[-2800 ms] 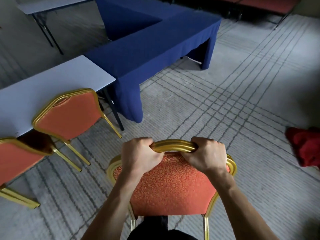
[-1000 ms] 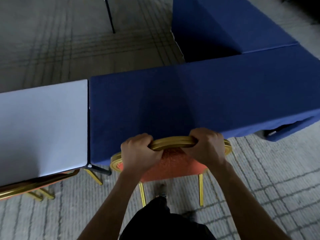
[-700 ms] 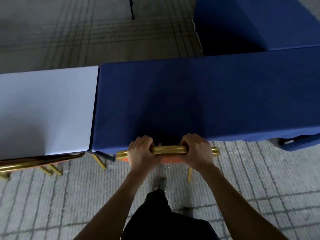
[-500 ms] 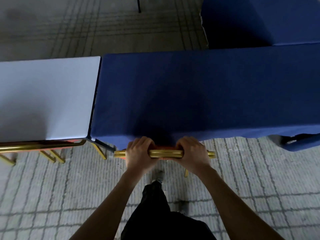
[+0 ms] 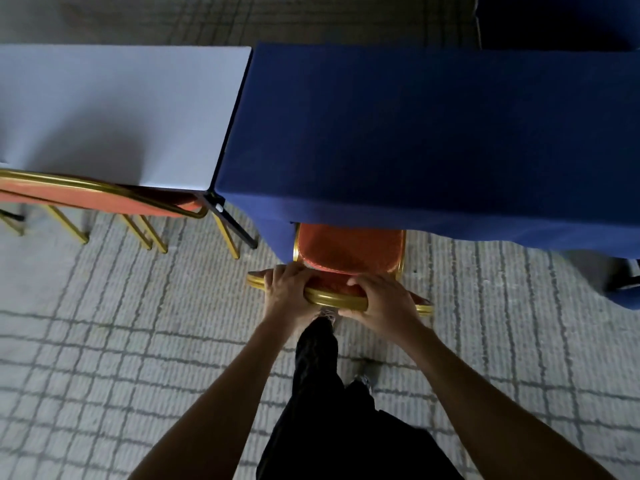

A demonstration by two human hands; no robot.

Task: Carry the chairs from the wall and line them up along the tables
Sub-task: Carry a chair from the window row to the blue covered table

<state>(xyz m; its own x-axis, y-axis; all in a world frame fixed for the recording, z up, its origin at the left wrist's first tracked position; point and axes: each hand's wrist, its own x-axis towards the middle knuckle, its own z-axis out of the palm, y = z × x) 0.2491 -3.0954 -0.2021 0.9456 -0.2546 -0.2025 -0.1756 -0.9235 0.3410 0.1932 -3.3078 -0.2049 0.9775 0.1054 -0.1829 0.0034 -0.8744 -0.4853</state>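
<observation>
The left hand [image 5: 289, 291] and right hand [image 5: 379, 301] each clasp the gold top rail of an orange-cushioned chair [image 5: 349, 252], its seat tucked part-way beneath the blue-draped table [image 5: 415, 140]. The chair faces that table, backrest running left to right along its edge. To the left, a second chair [image 5: 104, 197] sits under the bare grey table [image 5: 114, 109], on patterned carpet [image 5: 121, 341].

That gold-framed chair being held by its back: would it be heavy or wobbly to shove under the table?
Probably fairly light: the chair has thin tubular legs. The frame looks rigid, so it shouldn't flex. On carpet it may drag or tip rather than glide; both hands grip its back.
</observation>
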